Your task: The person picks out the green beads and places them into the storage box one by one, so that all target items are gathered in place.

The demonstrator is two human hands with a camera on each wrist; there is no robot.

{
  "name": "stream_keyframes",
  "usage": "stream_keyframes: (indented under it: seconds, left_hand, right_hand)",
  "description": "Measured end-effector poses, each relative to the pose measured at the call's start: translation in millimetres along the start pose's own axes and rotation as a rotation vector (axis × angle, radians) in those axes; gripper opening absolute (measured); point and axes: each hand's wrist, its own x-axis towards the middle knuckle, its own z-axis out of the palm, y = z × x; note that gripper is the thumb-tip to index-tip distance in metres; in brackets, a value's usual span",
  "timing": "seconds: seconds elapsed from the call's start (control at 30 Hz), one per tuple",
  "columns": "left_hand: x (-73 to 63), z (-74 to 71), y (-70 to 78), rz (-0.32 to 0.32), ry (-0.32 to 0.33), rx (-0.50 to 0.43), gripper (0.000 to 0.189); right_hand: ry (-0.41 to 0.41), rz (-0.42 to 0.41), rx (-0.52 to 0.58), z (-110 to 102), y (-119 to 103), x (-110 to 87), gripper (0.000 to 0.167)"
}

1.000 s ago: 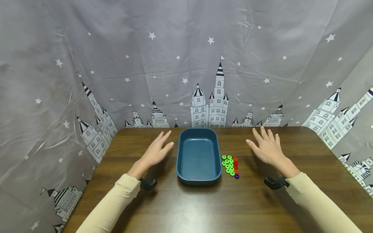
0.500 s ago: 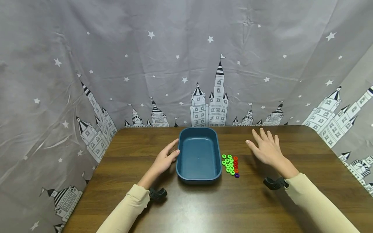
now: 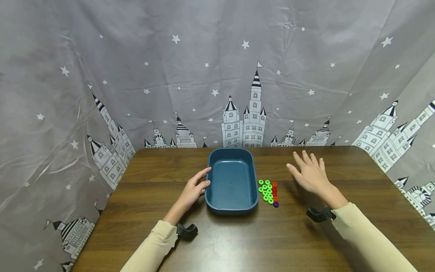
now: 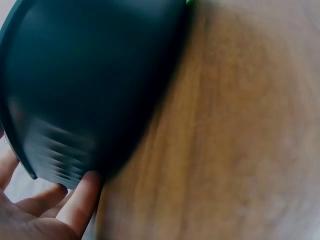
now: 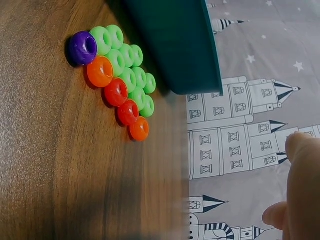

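A dark blue rectangular plastic bin [image 3: 232,209] stands on the wooden table. My left hand [image 3: 191,193] rests against its left side, with the index fingertip and thumb at the rim. In the left wrist view, the thumb and fingertips [image 4: 85,192] touch the bin's outer wall [image 4: 95,90], lying along it without curling round it. To the right of the bin lie small ring-shaped beads [image 3: 267,192]: several green, several red and orange, and a purple bead [image 5: 83,48]. My right hand [image 3: 310,175], fingers spread and holding nothing, hovers right of the beads.
The brown wooden table [image 3: 217,245] extends to both sides of the bin. A grey curtain [image 3: 204,83] printed with castles and stars hangs right behind its far edge. Each wrist carries a black strap [image 3: 320,214].
My left hand has moved right and slightly toward me, from beside the bin to touching its left rim. The right hand, bin and beads have stayed in place.
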Motion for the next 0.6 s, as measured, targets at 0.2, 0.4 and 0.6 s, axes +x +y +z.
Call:
stream_keyframes:
  seconds: [0.2, 0.4, 0.6]
  left_hand:
    - [-0.5, -0.3, -2.8, 0.012, 0.000, -0.019, 0.054]
    - [-1.7, -1.1, -3.2, 0.020, -0.004, -0.021, 0.054]
    - [-1.6, -0.6, -4.2, 0.014, -0.004, -0.013, 0.053]
  right_hand:
    - [-0.003, 0.000, 0.013, -1.6, -0.9, 0.0, 0.074]
    - [0.017, -0.012, 0.022, -1.7, -1.2, -0.3, 0.073]
    - [0.044, -0.022, 0.031, 2.2, -0.6, -2.2, 0.069]
